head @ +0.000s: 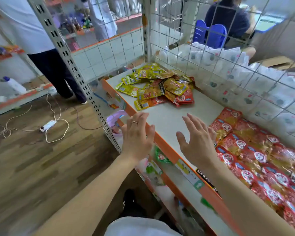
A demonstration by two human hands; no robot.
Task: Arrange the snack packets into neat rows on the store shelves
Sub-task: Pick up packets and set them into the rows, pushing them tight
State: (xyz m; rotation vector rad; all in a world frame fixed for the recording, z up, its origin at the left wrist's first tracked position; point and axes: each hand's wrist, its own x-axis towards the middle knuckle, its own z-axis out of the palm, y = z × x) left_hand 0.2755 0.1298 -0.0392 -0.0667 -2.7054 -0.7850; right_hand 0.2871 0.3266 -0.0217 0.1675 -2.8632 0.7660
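Left grip (137, 133), right grip (197, 142): both spread, empty, over shelf (169, 116). Red packet rows (255, 154) near right; loose packet heap (157, 86) far. I judge I'm between placements; next, reach for the heap.

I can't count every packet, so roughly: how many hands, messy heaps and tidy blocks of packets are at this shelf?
Hands: 2, left hand and right hand, both empty.
Messy heap of yellow and red packets: 1.
Tidy block of red packets: 1.
Total: 4.
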